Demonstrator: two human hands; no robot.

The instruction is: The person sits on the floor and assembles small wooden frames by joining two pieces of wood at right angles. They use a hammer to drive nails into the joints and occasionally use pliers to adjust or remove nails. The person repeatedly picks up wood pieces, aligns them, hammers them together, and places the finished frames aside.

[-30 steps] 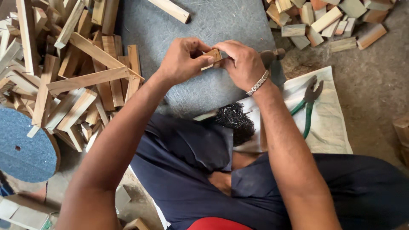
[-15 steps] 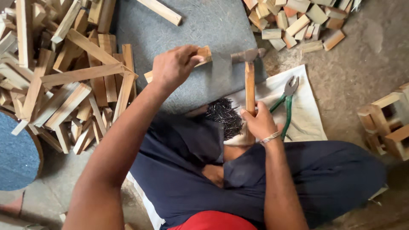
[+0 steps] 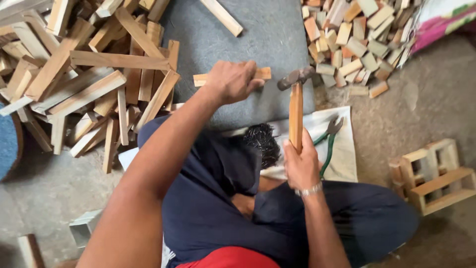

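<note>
Wooden offcuts [image 3: 94, 79] heaped left of the grey pad [image 3: 267, 34]. Left hand [image 3: 233, 79] pinches a strip [image 3: 260, 73] flat on the pad, likely steadying it. Right hand [image 3: 300, 166] fisted round the hammer [image 3: 296, 106] handle, head beside the strip's end. Nails [image 3: 263, 141], pliers [image 3: 328, 144] below the pad; blocks [image 3: 357, 44], crates [image 3: 434, 176] to its right.

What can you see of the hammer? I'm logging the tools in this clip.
The hammer has a dark, worn metal head on a plain pale wooden handle. It stands nearly upright in the picture, head up and tipped slightly right, over the grey slab. The right hand grips the handle's lower end. The head hangs just right of the wooden strip held down by the left hand; contact can't be told.
</note>
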